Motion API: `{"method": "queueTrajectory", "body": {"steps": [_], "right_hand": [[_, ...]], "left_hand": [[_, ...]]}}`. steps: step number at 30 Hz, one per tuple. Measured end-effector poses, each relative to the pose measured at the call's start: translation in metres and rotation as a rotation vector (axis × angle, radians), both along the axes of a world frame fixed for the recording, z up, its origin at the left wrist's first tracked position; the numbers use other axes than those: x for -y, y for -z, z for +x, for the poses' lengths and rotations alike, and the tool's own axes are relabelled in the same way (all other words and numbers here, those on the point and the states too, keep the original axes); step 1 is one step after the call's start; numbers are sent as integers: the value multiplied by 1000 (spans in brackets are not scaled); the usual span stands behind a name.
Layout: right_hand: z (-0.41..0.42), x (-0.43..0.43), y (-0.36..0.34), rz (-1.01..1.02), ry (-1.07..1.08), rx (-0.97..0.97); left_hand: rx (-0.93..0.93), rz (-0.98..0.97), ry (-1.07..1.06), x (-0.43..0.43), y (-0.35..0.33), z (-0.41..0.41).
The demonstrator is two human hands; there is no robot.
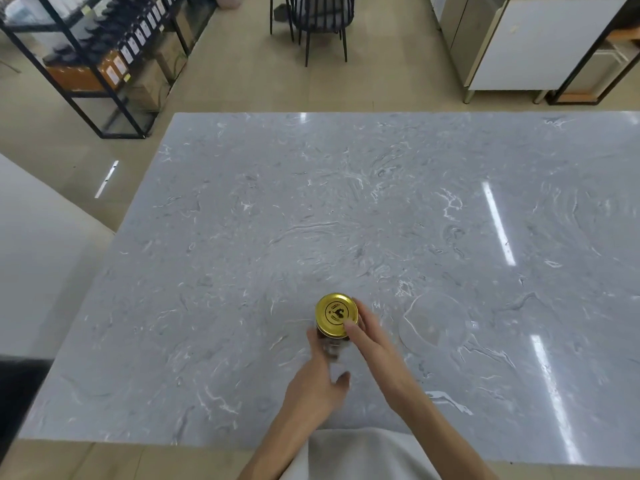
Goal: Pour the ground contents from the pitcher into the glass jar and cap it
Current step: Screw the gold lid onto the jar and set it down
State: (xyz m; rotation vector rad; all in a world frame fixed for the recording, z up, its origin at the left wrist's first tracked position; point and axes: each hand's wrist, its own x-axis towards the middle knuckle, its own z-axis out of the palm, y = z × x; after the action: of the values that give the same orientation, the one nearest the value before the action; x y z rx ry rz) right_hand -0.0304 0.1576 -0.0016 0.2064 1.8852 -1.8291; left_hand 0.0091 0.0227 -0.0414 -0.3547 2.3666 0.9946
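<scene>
glass jar (331,351) stands near the bench (381,209) front edge | gold lid (336,315) on top | left hand (317,386) wraps the jar body | right hand (367,332) fingers pinch the lid rim | likely rigid, slick, breakable: hold low, twist at rim
</scene>
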Motion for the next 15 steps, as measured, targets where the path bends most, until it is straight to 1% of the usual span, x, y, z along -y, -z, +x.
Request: {"method": "queueTrajectory", "body": {"steps": [2, 4, 5, 6, 8, 9, 11, 12, 13, 15], "right_hand": [[-14, 5, -1, -5, -13, 12], [-31, 10, -1, 21, -49, -32], [-39, 12, 0, 51, -86, -70], [-45, 14, 1, 82, -123, -109], [-50, 16, 1, 155, -168, -179], [-50, 15, 0, 185, -167, -201], [-43, 10, -2, 200, -120, -208], [-37, 6, 0, 195, -81, -195], [-30, 3, 3, 197, -39, -167], [-16, -4, 8, 227, 36, -69]], "left_hand": [[53, 153, 21, 8, 3, 10], [103, 277, 12, 16, 6, 15], [108, 326, 1, 19, 7, 14], [84, 335, -13, 21, 8, 11], [22, 287, -88, 25, 6, 6], [8, 255, -159, 27, 4, 3], [-42, 106, -267, 37, -1, -1], [-88, 26, -293, 43, -4, -2], [-131, -14, -319, 48, -6, -2], [-187, 43, -370, 55, -8, -7]]}}
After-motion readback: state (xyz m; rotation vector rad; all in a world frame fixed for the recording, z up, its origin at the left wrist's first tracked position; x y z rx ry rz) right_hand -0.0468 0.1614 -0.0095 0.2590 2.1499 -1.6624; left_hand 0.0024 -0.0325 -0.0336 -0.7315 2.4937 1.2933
